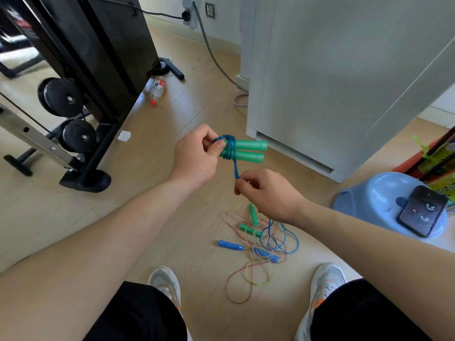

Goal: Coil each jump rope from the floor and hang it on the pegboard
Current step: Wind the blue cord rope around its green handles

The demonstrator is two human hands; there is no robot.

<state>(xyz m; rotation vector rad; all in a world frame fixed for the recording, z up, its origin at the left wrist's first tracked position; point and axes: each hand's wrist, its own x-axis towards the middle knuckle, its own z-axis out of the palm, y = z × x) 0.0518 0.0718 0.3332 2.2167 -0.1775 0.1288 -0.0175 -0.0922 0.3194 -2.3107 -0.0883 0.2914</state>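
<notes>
Two grey shoes (164, 281) stand on the wooden floor (147, 217) at the bottom edge, one on each side of a rope tangle (256, 252).

Tangle, counted: two loose green handles (253, 214), two blue handles (230, 245), thin multicoloured cord (240, 274) in slack loops, and blue loops (294, 242) on the right side. All lie on the floor, overlapping. Which cord joins which handle cannot be told.

Both hands are raised above the tangle. The left hand (194, 156) grips the held green pair (247, 150): two handles side by side, roughly level, free ends pointing right. Blue cord (235, 168) is wound several turns round this pair, next to the fingers. One strand drops from the wraps to the right hand (266, 193), whose thumb and fingers pinch it just below the handles. More blue cord shows below that hand, leading down to the loops on the floor.

Surroundings:
- One blue plastic stool (364, 200) at right, with one dark phone (422, 212) flat on its seat.
- One white cabinet (320, 82) behind the hands.
- One black exercise frame (98, 57) at left, with two black wheels (60, 96).
- One clear bottle (156, 91) with a red cap, lying on the floor beside the frame.
</notes>
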